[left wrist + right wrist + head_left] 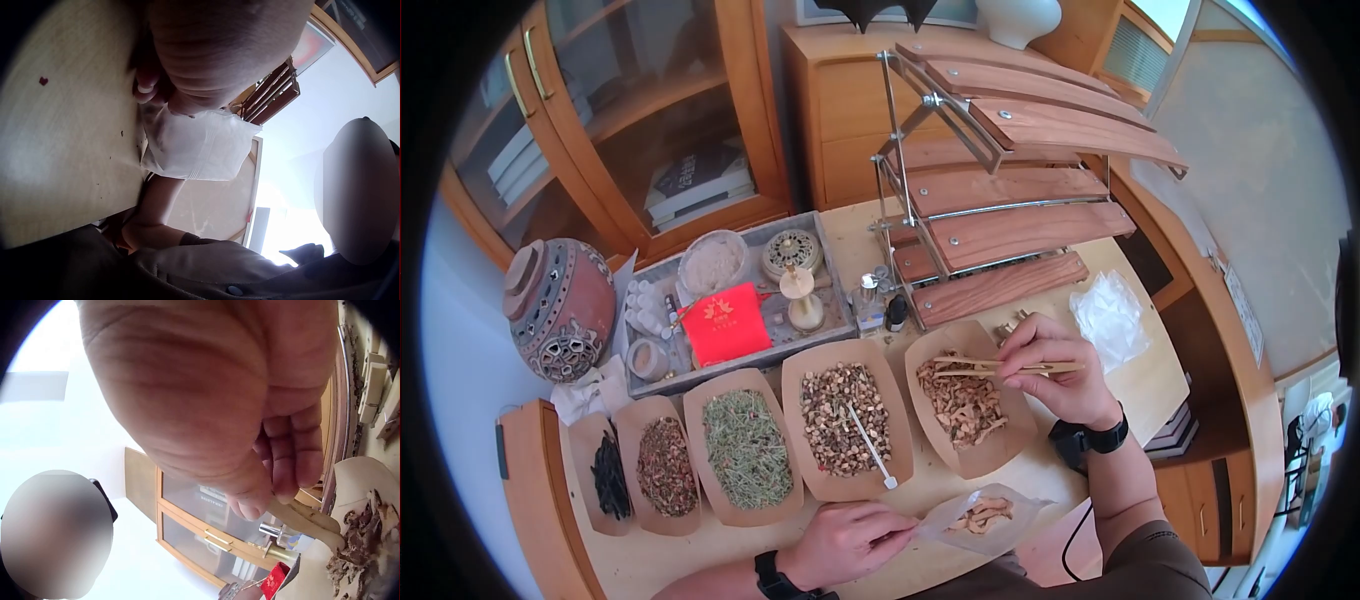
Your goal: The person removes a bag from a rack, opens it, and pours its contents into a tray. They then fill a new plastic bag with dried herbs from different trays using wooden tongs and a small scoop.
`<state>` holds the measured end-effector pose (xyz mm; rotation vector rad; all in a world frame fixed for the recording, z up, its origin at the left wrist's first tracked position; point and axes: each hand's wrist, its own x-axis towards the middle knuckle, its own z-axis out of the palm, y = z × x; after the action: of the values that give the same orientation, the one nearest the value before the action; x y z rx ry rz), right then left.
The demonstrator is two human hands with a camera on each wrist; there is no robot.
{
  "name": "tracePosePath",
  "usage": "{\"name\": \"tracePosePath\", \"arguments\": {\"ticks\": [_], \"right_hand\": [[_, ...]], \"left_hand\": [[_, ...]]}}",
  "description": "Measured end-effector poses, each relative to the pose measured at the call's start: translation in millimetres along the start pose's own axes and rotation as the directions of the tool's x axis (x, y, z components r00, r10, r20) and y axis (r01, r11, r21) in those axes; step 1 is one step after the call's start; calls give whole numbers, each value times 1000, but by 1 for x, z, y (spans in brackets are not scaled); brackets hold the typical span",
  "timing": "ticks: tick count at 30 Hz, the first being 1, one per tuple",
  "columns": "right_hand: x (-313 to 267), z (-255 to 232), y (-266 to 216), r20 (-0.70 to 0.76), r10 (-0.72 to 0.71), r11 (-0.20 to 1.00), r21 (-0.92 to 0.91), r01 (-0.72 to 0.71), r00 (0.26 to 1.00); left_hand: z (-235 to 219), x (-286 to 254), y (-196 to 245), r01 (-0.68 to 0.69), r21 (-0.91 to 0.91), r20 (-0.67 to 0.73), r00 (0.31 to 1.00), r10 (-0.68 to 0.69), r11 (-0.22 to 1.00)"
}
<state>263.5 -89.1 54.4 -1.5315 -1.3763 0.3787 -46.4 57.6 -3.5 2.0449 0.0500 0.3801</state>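
Observation:
My right hand grips wooden tongs near their middle. Their tips reach down among brown dried pieces in the rightmost paper tray; in the right wrist view the tong ends meet the pile. At the table's near edge, my left hand pinches the edge of a translucent white bag. Several pale dried slices show inside it. From the left wrist, the bag stands out beyond the fingers.
More paper trays hold mixed chips, green cut herb, reddish bits and dark strips. A small white spoon lies across the chips. Behind are a grey tray, a slatted wooden rack and crumpled plastic.

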Motion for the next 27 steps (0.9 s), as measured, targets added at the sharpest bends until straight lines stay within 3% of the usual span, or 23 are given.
{"name": "tracePosePath", "arguments": {"ticks": [5, 8, 13, 20, 22, 27], "right_hand": [[-4, -1, 4, -42, 17, 999, -32, -18, 999], [-7, -4, 8, -133, 109, 994, 40, -105, 985], [-7, -7, 12, -206, 196, 937, 329, -121, 959], [-6, -8, 13, -174, 207, 950, 272, -155, 963], [-6, -9, 12, -90, 110, 983, 158, -95, 990], [-2, -7, -1, -10, 49, 996, 77, -48, 999]], "left_hand": [[1, -1, -2, -9, 13, 7, 1000, 9, 1000], [1, -2, -3, -3, 8, 2, 1000, 3, 1000], [1, -1, -2, 9, 5, 13, 1000, -9, 1000], [1, -1, -1, 13, 1, 10, 1000, -13, 1000], [1, -1, -1, 3, 7, 10, 1000, -3, 1000], [0, -1, 1, 10, 10, 17, 1000, -10, 1000]]}}
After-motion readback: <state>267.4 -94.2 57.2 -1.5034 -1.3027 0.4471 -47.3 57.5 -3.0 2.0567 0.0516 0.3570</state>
